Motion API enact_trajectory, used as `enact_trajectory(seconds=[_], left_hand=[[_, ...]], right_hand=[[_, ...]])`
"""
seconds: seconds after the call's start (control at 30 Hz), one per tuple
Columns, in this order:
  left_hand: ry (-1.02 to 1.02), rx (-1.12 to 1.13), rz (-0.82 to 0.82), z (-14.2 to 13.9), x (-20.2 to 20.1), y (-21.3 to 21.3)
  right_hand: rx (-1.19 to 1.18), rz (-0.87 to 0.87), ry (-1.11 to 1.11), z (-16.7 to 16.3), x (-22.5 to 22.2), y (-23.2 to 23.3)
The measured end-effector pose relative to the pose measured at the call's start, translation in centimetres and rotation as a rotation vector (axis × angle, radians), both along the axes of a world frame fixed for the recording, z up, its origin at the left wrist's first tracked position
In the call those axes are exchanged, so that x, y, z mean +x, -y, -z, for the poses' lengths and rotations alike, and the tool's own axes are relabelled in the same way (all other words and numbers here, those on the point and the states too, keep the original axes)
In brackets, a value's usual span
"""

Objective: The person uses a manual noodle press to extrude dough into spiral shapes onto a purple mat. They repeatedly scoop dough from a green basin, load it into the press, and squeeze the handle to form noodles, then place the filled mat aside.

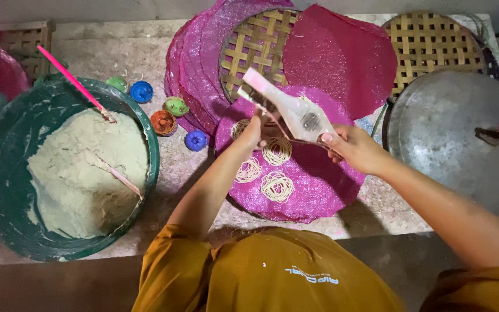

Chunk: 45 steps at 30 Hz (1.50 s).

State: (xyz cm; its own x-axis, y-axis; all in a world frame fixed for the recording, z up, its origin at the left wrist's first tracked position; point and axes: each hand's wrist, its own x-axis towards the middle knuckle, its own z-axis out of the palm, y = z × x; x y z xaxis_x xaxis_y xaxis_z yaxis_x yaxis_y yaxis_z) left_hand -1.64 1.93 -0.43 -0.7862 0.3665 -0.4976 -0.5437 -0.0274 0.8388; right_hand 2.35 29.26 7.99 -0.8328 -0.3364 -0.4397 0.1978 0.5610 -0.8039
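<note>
Your right hand [353,147] is closed around one handle of the noodle press [289,107], gripping it at the lower right end of the tool. Your left hand [253,132] is wrapped around the press from the left side, beneath its pale body, so the tool sits between both hands and is fully supported by them. The press is a long, pale, flat-sided tool, tilted with its far end pointing up and left, and it carries a round metal fitting near the right-hand grip. It is held above the pink mesh mat [313,185], which lies on the stone worktop [174,167]. Four coiled noodle nests [276,186] rest on that mat directly under and just below the press. To your left stands a green basin [145,127] filled with pale dough [85,173]; small coloured press discs [163,121] lie between basin and mat.
</note>
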Motion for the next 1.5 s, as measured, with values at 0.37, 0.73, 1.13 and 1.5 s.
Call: enact_trajectory(seconds=[0.37, 0.73, 1.13, 1.5], left_hand=[[-0.797, -0.760, 0.178, -5.3, 6.1, 3.9], [-0.031, 1.449, -0.321, -4.6, -4.6, -6.6], [-0.051, 1.412, -0.392, -3.3, -6.1, -7.9], [-0.024, 1.303, -0.449, -3.0, -6.8, -7.9]], right_hand=[[-0.112, 0.012, -0.115, 1.1, 1.5, -5.0], [0.250, -0.066, 0.189, -2.6, 0.0, -5.2], [0.389, -0.001, 0.087, -3.5, -0.2, -3.9], [0.409, 0.005, 0.075, -4.1, 0.2, -2.9]])
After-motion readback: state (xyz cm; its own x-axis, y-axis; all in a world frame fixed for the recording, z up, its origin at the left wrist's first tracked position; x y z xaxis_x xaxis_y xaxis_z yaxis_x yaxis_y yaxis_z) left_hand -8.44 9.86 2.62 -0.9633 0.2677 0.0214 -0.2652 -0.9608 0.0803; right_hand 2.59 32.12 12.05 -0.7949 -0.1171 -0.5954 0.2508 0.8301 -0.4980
